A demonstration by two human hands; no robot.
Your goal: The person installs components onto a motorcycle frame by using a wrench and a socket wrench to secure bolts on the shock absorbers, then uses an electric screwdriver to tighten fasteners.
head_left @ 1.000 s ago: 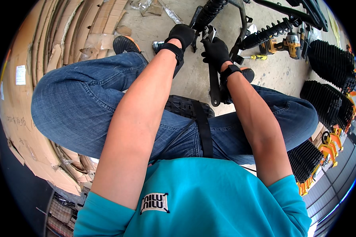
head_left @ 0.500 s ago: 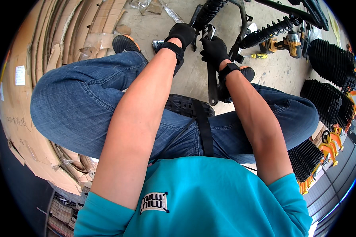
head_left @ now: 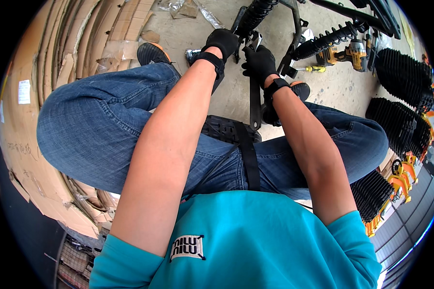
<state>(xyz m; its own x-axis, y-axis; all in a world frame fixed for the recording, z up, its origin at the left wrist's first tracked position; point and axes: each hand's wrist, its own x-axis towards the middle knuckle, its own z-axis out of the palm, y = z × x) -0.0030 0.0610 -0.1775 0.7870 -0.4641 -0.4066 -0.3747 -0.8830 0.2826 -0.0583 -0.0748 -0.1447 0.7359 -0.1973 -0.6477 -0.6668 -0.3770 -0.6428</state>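
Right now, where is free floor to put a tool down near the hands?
Bare concrete floor lies right of the right hand, between the orange-soled shoe and the yellow drill. A smaller patch lies between the left shoe and the plastic scraps. Crowded: around both gloved hands and the left hand, with black shock absorbers and metal frame.

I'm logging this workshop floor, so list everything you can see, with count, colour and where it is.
metal frame: one, black, on the floor between the knees
coil spring shocks: two, black, top centre by the frame
cordless drill: one, yellow and black, top right
screwdriver: one, yellow handle, beside the drill
ribbed rubber boots: stacked rows, black, right edge
flattened cardboard: a pile, brown, left side
left hand: black glove, on the frame's top
right hand: black glove, gripping the frame
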